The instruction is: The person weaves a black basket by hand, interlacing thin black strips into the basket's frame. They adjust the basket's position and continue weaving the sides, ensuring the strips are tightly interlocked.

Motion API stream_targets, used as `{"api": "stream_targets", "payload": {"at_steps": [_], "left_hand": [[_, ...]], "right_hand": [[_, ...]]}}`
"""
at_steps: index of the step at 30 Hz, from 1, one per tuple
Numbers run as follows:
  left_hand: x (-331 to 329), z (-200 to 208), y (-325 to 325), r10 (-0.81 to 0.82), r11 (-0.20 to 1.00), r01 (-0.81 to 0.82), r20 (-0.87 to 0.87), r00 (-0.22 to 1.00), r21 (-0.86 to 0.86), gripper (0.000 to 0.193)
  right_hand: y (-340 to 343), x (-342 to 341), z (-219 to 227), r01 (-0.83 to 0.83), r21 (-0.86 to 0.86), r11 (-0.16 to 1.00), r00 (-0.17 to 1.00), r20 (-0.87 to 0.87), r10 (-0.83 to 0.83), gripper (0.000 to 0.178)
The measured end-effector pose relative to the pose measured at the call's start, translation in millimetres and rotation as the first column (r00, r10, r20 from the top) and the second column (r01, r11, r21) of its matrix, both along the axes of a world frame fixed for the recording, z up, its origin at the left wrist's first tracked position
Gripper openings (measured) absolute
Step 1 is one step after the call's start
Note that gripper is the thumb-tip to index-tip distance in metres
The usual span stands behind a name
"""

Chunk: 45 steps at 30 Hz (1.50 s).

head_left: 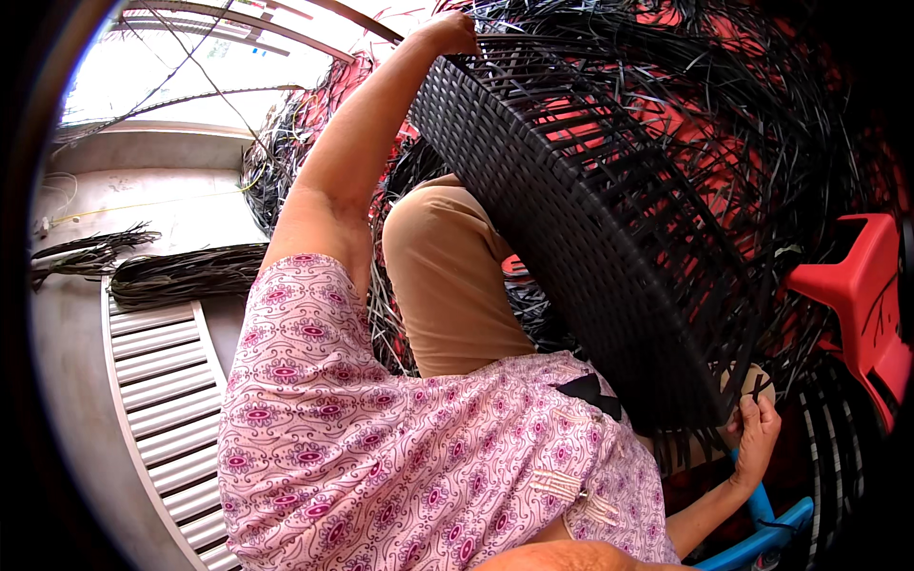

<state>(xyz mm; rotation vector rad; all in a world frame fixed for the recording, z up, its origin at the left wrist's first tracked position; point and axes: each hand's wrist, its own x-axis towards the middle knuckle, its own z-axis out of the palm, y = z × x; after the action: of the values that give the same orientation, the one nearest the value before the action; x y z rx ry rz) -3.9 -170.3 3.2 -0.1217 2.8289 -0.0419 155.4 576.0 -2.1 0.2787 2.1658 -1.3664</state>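
A partly woven black basket (562, 205) of flat plastic strips slants across my lap, one densely woven side toward me. Loose strips stick out along its open part and at its near corner. My left hand (449, 34), arm stretched out, is closed on the far upper end of the basket; its fingertips are partly hidden. At the near right corner my right hand (759, 430) is closed in a pinch. A short black strip (758, 385) rises from between its thumb and fingers.
Tangled black strips (762, 114) cover the red floor beyond the basket. A red plastic stool (862, 295) lies at the right, with a blue plastic frame (762, 533) below it. On the left are a slatted white rack (162, 409) and bundled dark strips (186, 274).
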Motion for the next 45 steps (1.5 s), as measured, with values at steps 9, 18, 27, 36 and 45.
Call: {"api": "stream_targets", "payload": {"at_steps": [9,18,27,36,45], "left_hand": [[-9,-13,-14,0.266,0.955,-0.275,0.086,0.96,0.111,0.034],[-5,-38,-75,0.431,0.775,-0.409,0.07,0.9,0.481,0.028],[-15,-39,-76,0.153,0.984,-0.154,0.025,0.988,0.091,0.032],[-3,-4,15,0.26,0.938,-0.251,0.002,0.966,-0.24,0.041],[-9,-20,-8,0.315,0.931,-0.303,0.031,0.948,-0.205,0.042]], "right_hand": [[-2,-1,-2,-0.004,-0.014,1.0,1.0,0.001,0.004,0.027],[-7,-7,-2,-0.003,-0.041,0.999,1.0,0.012,0.003,0.028],[-9,-8,3,-0.004,0.0,1.0,0.999,0.036,0.004,0.028],[-11,-8,5,0.013,0.007,1.0,0.999,0.043,-0.013,0.027],[-7,-9,4,-0.012,-0.012,1.0,0.998,0.056,0.012,0.027]]}}
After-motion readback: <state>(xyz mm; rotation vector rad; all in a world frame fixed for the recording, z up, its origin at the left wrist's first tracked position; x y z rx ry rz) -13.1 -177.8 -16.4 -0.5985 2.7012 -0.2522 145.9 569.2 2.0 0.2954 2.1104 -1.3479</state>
